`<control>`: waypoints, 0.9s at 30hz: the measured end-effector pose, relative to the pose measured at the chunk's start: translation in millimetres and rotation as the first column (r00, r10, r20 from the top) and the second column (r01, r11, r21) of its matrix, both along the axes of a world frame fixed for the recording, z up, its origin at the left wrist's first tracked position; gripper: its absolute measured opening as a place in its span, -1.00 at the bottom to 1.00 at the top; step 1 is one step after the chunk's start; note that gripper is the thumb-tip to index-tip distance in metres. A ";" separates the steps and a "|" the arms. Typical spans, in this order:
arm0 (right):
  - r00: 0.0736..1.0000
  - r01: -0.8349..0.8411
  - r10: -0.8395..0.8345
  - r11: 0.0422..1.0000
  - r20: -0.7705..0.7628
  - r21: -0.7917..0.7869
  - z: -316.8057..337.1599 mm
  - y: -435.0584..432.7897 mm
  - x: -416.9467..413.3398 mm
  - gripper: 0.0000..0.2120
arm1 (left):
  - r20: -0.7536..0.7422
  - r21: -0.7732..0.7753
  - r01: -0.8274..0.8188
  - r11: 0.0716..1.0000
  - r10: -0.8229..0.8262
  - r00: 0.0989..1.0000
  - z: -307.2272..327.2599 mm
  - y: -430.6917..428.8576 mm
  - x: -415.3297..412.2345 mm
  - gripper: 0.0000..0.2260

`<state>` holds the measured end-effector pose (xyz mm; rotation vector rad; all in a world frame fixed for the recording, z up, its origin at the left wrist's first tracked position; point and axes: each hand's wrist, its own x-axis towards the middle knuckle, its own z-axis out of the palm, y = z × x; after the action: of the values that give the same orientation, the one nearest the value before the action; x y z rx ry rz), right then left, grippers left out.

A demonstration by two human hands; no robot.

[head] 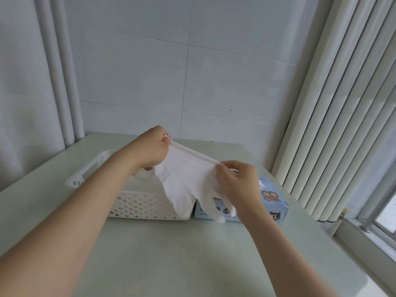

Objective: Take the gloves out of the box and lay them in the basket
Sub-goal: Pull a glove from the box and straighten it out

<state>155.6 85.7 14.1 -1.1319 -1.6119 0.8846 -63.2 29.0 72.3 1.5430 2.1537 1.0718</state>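
A white disposable glove (184, 181) hangs in the air above the near edge of the basket (139, 205) and the box (276, 202), stretched by its rolled cuff between both hands, its finger end dangling down in front of the two. The left hand (147, 153) pinches one end of the cuff; the fingers (222, 170) of the right hand (237, 181) are curled onto the other end. The glove looks thin, very light and limp, and probably clingy, so the cuff seems the sensible place to hold it, lowering it flat so it does not crumple. The white perforated basket and the pale blue box sit side by side on the table (171, 254), touching or nearly so. The box shows cartoon figures and the letters "XL"; its smaller print is unreadable.
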 end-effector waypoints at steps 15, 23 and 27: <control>0.862 -0.155 -0.041 0.928 0.506 0.338 17.8 24.5 -85.5 -0.85 | -0.192 -0.264 -0.274 0.925 0.227 0.955 -23.0 -13.6 -68.8 -0.53; 0.614 -0.264 -0.087 0.914 0.785 0.308 21.9 23.1 -110.0 -0.81 | -0.448 -0.337 -0.391 0.856 0.219 0.867 -30.0 -20.2 -65.9 -0.31; 0.478 -0.387 -0.267 0.791 0.837 0.474 22.3 15.3 -112.3 -0.75 | -0.526 -0.416 -0.382 0.825 0.124 0.841 -31.2 -21.2 -68.9 -0.28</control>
<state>43.3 101.0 36.4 -1.0666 -2.5454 -0.3993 -132.1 7.8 41.1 1.3684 2.7457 0.1083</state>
